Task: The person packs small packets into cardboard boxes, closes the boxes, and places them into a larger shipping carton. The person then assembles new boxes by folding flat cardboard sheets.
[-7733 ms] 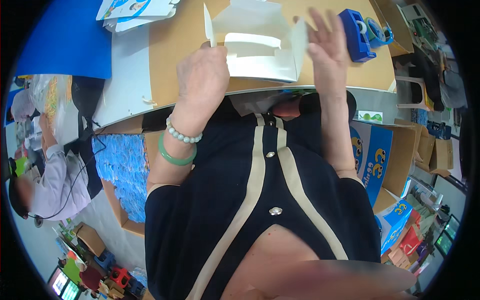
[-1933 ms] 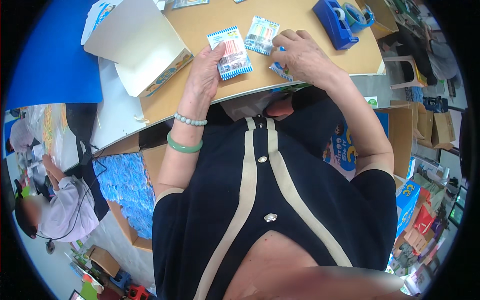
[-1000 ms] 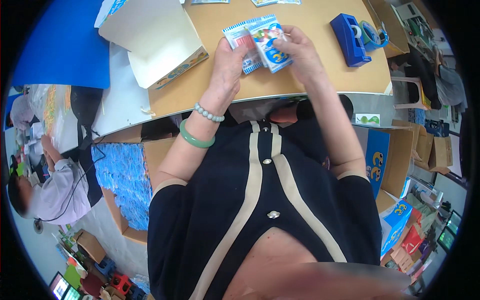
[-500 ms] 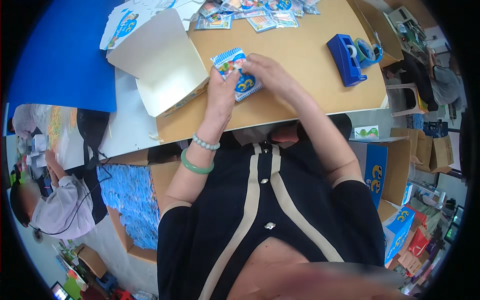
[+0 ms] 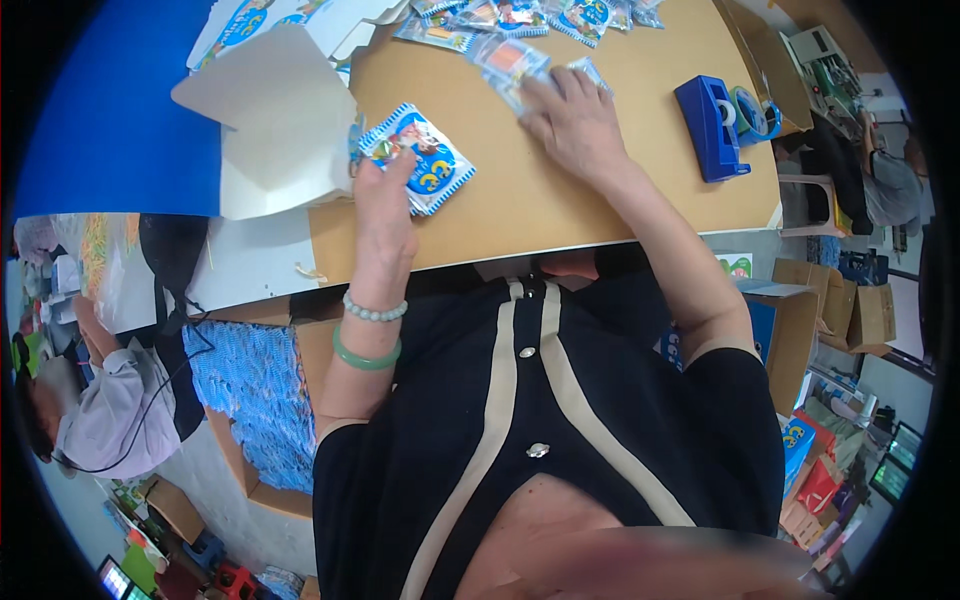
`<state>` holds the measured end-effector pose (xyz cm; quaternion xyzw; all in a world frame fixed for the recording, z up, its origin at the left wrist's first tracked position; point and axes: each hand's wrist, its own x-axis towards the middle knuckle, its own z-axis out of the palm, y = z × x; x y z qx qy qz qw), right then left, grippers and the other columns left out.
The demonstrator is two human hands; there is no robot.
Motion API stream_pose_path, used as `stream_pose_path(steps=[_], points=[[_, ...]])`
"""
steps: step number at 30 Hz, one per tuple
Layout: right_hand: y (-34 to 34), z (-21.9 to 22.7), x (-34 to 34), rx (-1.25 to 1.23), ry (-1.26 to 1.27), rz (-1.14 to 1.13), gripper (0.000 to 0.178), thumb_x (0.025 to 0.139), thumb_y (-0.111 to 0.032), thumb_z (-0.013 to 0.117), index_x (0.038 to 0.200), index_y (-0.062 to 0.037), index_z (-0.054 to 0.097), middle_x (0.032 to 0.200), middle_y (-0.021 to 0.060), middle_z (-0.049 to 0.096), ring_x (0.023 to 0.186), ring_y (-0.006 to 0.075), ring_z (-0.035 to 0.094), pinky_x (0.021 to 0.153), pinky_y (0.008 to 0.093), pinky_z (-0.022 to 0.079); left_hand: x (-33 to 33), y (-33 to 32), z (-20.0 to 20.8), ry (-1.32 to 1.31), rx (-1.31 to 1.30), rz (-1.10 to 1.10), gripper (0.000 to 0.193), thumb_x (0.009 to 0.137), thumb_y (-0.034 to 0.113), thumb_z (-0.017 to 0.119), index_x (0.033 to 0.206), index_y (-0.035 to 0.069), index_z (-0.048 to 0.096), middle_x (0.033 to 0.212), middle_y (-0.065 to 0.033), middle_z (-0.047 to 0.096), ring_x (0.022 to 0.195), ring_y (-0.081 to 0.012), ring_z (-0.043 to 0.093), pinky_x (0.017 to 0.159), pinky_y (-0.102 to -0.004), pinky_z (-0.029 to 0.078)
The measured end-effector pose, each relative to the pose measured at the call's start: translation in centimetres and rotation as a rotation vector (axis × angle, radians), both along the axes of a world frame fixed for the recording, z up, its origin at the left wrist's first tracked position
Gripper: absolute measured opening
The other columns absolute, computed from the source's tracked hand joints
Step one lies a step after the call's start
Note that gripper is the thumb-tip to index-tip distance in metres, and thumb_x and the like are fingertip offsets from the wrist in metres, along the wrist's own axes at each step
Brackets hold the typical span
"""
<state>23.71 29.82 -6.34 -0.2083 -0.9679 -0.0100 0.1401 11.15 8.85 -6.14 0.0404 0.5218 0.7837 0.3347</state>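
My left hand (image 5: 385, 195) is closed on a blue-and-white sealed packet (image 5: 437, 165), its thumb across the printed front; whether more than one packet is in that grip, I cannot tell. Just left of it an open white carton (image 5: 285, 150) lies with its flap raised. My right hand (image 5: 580, 125) reaches farther out, fingers bent over a see-through packet (image 5: 512, 58) with orange contents at the near edge of a pile of similar packets (image 5: 585, 18). The fingers hide part of that packet and of another beside it.
A blue tape dispenser (image 5: 712, 130) stands at the table's right side, beside tape rolls (image 5: 748, 115). Flat printed cartons (image 5: 260, 20) lie at the far left. Below the table edge is a box of blue-patterned packets (image 5: 255, 400). A co-worker (image 5: 125, 410) sits at left.
My right hand has left the held packet and moved away to the pile, where packets have shifted nearer. My left hand has moved left with its packet, toward the carton.
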Motion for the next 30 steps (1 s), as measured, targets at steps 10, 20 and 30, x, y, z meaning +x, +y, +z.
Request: stream_pose_path(steps=[10, 20, 30], points=[[4.9, 2.2, 1.8, -0.239, 0.057, 0.036, 0.047, 0.084, -0.027, 0.065, 0.126, -0.0075, 0.058, 0.118, 0.0172, 0.06, 0.112, 0.0317, 0.057, 0.099, 0.0366, 0.044, 1.2, 0.6, 0.3, -0.036, -0.04, -0.166, 0.024, 0.094, 0.003, 0.055, 0.117, -0.002, 0.056, 0.107, -0.0101, 0.067, 0.092, -0.0175, 0.068, 0.079, -0.0308, 0.057], [5.1, 4.5, -1.2, -1.187, 0.213, -0.114, 0.037, 0.077, -0.031, 0.072, 0.098, -0.0022, 0.062, 0.086, 0.01, 0.065, 0.091, 0.02, 0.063, 0.073, 0.0354, 0.052, 0.9, 0.9, 0.2, -0.038, -0.05, -0.201, 0.025, 0.092, 0.003, 0.055, 0.116, -0.002, 0.056, 0.106, -0.0112, 0.068, 0.09, -0.019, 0.069, 0.078, -0.0318, 0.058], [2.2, 1.5, -4.5, -0.852, 0.372, -0.164, 0.021, 0.077, -0.016, 0.073, 0.089, -0.0025, 0.061, 0.087, 0.0042, 0.064, 0.077, 0.0153, 0.062, 0.064, 0.028, 0.05, 0.9, 1.3, -0.6, -0.037, 0.014, -0.094, 0.024, 0.09, 0.001, 0.057, 0.114, -0.003, 0.057, 0.104, -0.011, 0.068, 0.087, -0.0183, 0.069, 0.074, -0.0312, 0.057]])
